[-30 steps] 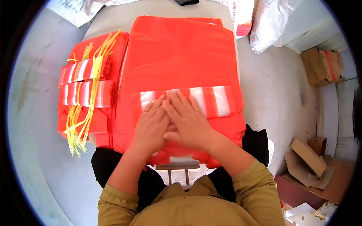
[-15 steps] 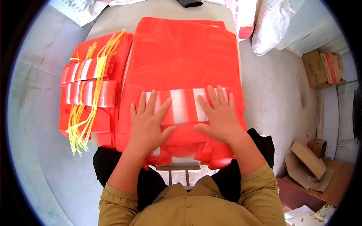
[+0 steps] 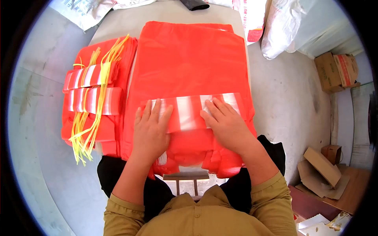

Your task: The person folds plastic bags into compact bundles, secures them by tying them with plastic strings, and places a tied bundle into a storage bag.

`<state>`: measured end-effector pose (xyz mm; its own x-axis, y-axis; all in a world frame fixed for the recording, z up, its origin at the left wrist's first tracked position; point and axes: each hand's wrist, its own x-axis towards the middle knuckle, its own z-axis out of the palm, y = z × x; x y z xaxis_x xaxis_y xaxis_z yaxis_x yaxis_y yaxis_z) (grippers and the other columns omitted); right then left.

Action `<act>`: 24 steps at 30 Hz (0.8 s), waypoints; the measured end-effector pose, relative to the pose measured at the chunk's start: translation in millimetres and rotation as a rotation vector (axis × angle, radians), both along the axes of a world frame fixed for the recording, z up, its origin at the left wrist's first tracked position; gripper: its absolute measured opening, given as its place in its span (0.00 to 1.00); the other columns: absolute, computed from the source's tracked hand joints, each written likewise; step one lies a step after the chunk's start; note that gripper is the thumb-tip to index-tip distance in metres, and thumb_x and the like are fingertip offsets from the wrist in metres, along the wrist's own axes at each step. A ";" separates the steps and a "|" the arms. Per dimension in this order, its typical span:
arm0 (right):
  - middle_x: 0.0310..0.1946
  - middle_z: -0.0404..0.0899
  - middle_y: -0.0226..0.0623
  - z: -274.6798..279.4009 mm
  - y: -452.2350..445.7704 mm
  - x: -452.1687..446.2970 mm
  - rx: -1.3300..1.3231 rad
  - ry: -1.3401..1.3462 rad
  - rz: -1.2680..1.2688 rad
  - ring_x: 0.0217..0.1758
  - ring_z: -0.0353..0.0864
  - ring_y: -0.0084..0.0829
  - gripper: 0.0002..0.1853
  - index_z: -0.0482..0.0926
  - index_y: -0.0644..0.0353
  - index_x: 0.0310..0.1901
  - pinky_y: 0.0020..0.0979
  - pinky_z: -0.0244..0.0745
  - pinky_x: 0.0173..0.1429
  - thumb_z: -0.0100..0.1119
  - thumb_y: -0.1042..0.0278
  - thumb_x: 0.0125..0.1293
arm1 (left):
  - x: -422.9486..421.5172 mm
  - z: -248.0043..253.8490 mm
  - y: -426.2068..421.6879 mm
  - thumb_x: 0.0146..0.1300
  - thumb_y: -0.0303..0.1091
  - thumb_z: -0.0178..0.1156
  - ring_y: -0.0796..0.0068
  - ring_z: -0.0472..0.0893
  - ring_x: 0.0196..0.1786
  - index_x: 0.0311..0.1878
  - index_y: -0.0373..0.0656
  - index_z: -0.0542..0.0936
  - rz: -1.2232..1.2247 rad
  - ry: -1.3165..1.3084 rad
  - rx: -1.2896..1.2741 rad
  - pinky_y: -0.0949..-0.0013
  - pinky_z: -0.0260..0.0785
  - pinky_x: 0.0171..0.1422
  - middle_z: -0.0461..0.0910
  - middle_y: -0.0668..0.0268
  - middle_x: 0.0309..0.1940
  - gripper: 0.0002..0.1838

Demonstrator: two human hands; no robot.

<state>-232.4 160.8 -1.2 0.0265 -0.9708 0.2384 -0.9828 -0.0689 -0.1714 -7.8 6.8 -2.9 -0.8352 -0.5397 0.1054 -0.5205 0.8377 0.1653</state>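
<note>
A large stack of red plastic bags (image 3: 193,59) lies in front of me. Across its near part runs a folded section with red and white stripes (image 3: 184,112). My left hand (image 3: 151,128) rests flat on the left end of that striped fold, fingers stretched out. On the right side of the fold lies my right hand (image 3: 226,122), palm down, its fingers straight and close together. Loose crumpled red plastic hangs over the near edge, close to my lap. Neither hand grips anything.
Left of the stack lie folded striped bag bundles (image 3: 94,100) with yellow ties (image 3: 103,78) over them. The table (image 3: 130,17) carries a dark object (image 3: 195,4) at its far edge. White sacks (image 3: 281,29) stand beyond; cardboard boxes (image 3: 334,70) are at right.
My right hand has turned inward, its fingers drawing together and thumb tucking in. The left hand has slid slightly down and left, its thumb now close to the palm.
</note>
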 end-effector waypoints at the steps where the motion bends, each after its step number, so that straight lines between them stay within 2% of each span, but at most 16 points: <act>1: 0.68 0.78 0.49 0.4 0.7 -1.4 0.009 -0.011 -0.010 0.73 0.76 0.55 0.23 0.80 0.59 0.61 0.50 0.75 0.73 0.62 0.76 0.62 | 1.5 -2.2 -1.6 0.56 0.25 0.62 0.45 0.68 0.81 0.72 0.47 0.77 -0.007 0.012 -0.026 0.36 0.54 0.84 0.71 0.50 0.77 0.35; 3: 0.65 0.80 0.49 2.4 6.0 -10.2 0.029 -0.035 -0.026 0.71 0.77 0.54 0.21 0.81 0.59 0.59 0.51 0.75 0.72 0.61 0.77 0.62 | 4.8 -5.4 -5.6 0.56 0.22 0.61 0.47 0.72 0.78 0.69 0.46 0.79 -0.025 0.051 -0.060 0.39 0.60 0.81 0.76 0.52 0.73 0.33; 5: 0.64 0.81 0.48 10.3 11.2 -22.2 0.159 -0.041 -0.179 0.70 0.78 0.53 0.18 0.82 0.60 0.57 0.50 0.76 0.72 0.62 0.74 0.65 | 7.7 -6.2 -10.0 0.56 0.20 0.60 0.47 0.77 0.73 0.67 0.45 0.81 -0.050 0.109 -0.077 0.43 0.67 0.77 0.81 0.54 0.69 0.31; 6: 0.63 0.82 0.47 16.9 12.0 -26.7 0.223 -0.042 -0.256 0.70 0.79 0.52 0.17 0.83 0.60 0.56 0.50 0.76 0.72 0.63 0.73 0.66 | 8.8 -1.2 -9.3 0.59 0.21 0.60 0.49 0.80 0.70 0.65 0.45 0.82 -0.028 0.128 0.033 0.47 0.69 0.74 0.83 0.54 0.66 0.28; 8: 0.65 0.80 0.47 34.5 11.1 -35.4 -0.223 -0.080 -0.306 0.70 0.79 0.49 0.18 0.79 0.58 0.62 0.49 0.75 0.73 0.61 0.66 0.73 | 10.5 14.4 -0.9 0.67 0.24 0.59 0.53 0.84 0.64 0.63 0.45 0.84 0.010 0.167 0.255 0.56 0.73 0.69 0.86 0.53 0.59 0.21; 9: 0.66 0.80 0.47 39.7 8.3 -38.5 -0.446 -0.101 -0.331 0.70 0.79 0.47 0.19 0.78 0.57 0.65 0.49 0.74 0.73 0.60 0.63 0.76 | 10.2 17.9 4.6 0.68 0.24 0.58 0.56 0.85 0.62 0.62 0.44 0.84 0.051 0.263 0.546 0.59 0.73 0.68 0.87 0.55 0.56 0.20; 12: 0.70 0.76 0.47 32.6 -15.6 -42.1 -1.057 -0.812 -0.414 0.70 0.78 0.42 0.28 0.64 0.53 0.78 0.47 0.72 0.76 0.50 0.49 0.85 | 13.6 12.0 22.1 0.72 0.24 0.57 0.66 0.85 0.59 0.62 0.40 0.83 0.191 0.507 1.373 0.66 0.73 0.66 0.88 0.61 0.51 0.17; 14: 0.72 0.73 0.47 24.1 -10.1 -33.8 -0.820 -1.444 -0.293 0.70 0.78 0.40 0.33 0.53 0.50 0.83 0.47 0.70 0.77 0.45 0.45 0.86 | 15.7 -14.1 29.4 0.74 0.23 0.57 0.71 0.83 0.59 0.64 0.37 0.81 0.322 0.632 1.858 0.66 0.73 0.67 0.86 0.66 0.53 0.18; 15: 0.73 0.71 0.47 21.5 -6.7 -28.5 -0.666 -1.745 -0.219 0.70 0.77 0.39 0.35 0.48 0.49 0.85 0.47 0.69 0.78 0.42 0.43 0.87 | 12.9 -13.7 31.3 0.73 0.22 0.57 0.70 0.82 0.61 0.67 0.37 0.78 0.383 0.665 1.937 0.65 0.74 0.68 0.85 0.65 0.56 0.20; 16: 0.75 0.69 0.47 21.2 -9.0 -17.2 -0.432 -1.899 -0.327 0.69 0.78 0.40 0.39 0.40 0.49 0.87 0.45 0.70 0.77 0.42 0.42 0.87 | 8.7 -12.9 33.8 0.73 0.20 0.58 0.70 0.82 0.63 0.70 0.38 0.74 0.444 0.697 2.016 0.64 0.75 0.69 0.83 0.64 0.59 0.23; 17: 0.75 0.68 0.47 15.4 -13.0 -4.1 -0.239 -1.901 -0.459 0.68 0.78 0.38 0.40 0.36 0.49 0.87 0.43 0.72 0.75 0.44 0.47 0.87 | 5.5 -11.8 35.4 0.73 0.19 0.58 0.70 0.81 0.65 0.74 0.38 0.71 0.508 0.727 2.094 0.62 0.75 0.70 0.81 0.63 0.62 0.27; 18: 0.75 0.67 0.46 5.7 -17.1 8.6 -0.044 -1.889 -0.588 0.68 0.78 0.36 0.42 0.33 0.49 0.87 0.41 0.74 0.74 0.47 0.51 0.87 | 3.1 -9.2 35.4 0.73 0.19 0.59 0.69 0.80 0.67 0.76 0.38 0.67 0.475 0.683 2.051 0.62 0.75 0.71 0.78 0.62 0.65 0.29; 19: 0.75 0.67 0.45 -8.4 -20.6 20.1 0.013 -1.754 -0.552 0.68 0.77 0.35 0.45 0.31 0.49 0.87 0.40 0.75 0.73 0.52 0.58 0.84 | 1.0 -5.6 35.0 0.72 0.20 0.60 0.69 0.79 0.68 0.78 0.38 0.64 0.443 0.639 2.008 0.61 0.74 0.72 0.76 0.61 0.67 0.32; 20: 0.75 0.67 0.44 -18.7 -22.7 28.4 0.068 -1.618 -0.513 0.69 0.76 0.34 0.49 0.28 0.48 0.87 0.39 0.76 0.72 0.57 0.64 0.82 | 1.0 -3.9 34.7 0.72 0.20 0.61 0.68 0.77 0.70 0.80 0.39 0.60 0.412 0.597 1.964 0.61 0.73 0.73 0.73 0.59 0.70 0.36; 23: 0.75 0.65 0.43 -20.0 -24.6 35.5 0.029 -1.448 -0.365 0.71 0.74 0.31 0.54 0.32 0.50 0.87 0.37 0.75 0.72 0.62 0.77 0.74 | 2.9 -4.7 33.6 0.71 0.24 0.65 0.69 0.75 0.71 0.81 0.39 0.59 0.332 0.470 1.890 0.62 0.72 0.74 0.70 0.58 0.72 0.39; 24: 0.75 0.65 0.42 -18.9 -26.0 35.1 0.018 -1.486 -0.369 0.72 0.74 0.31 0.53 0.35 0.51 0.87 0.37 0.74 0.73 0.63 0.78 0.73 | 4.6 -6.8 33.1 0.71 0.25 0.66 0.70 0.76 0.70 0.80 0.39 0.59 0.255 0.430 1.785 0.63 0.73 0.72 0.72 0.58 0.69 0.38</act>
<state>-197.3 134.8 -20.1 -0.4538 -0.8725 -0.1809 0.1118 0.1457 -0.9830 -3.3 39.9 -9.7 -0.7990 -0.3288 -0.5034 -0.2787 -0.5394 0.7946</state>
